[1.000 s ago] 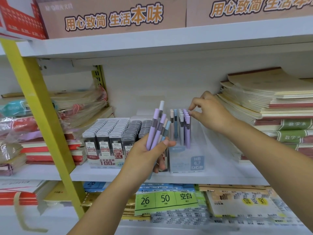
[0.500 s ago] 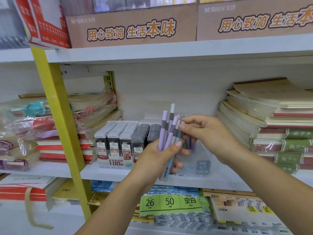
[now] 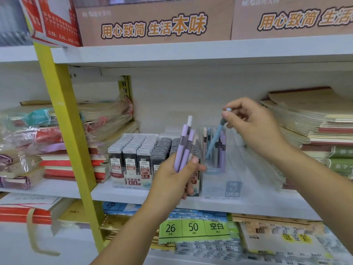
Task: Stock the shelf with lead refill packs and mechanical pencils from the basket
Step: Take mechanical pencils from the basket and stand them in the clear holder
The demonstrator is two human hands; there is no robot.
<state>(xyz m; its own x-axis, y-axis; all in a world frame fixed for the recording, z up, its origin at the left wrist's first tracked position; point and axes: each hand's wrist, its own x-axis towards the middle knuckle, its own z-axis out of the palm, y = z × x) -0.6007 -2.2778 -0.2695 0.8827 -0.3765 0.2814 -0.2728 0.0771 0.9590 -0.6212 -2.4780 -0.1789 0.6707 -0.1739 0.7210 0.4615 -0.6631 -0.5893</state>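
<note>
The left hand (image 3: pixel 177 176) gripped a bunch of lilac, grey-banded mechanical pencils (image 3: pixel 184 148) upright before the white shelf (image 3: pixel 133 190). On it stood rows of grey-capped lead refill packs (image 3: pixel 133 150), then a clear holder (image 3: pixel 233 169), where the right hand (image 3: pixel 254 129) pinched one tilted pale-blue pencil (image 3: pixel 214 142) by its cap.

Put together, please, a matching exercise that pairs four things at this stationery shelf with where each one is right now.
Things
1. light blue mechanical pencil
2. bundle of lilac mechanical pencils
3. dark grey lead refill packs
4. green label printed 26 and 50

Places
a. below the white shelf board
b. gripped upright in the left hand
c. in rows on the shelf board, left of the clear plastic holder
d. pinched at its top by the right hand, tilted into the holder

Pairs: 1-d, 2-b, 3-c, 4-a
</note>
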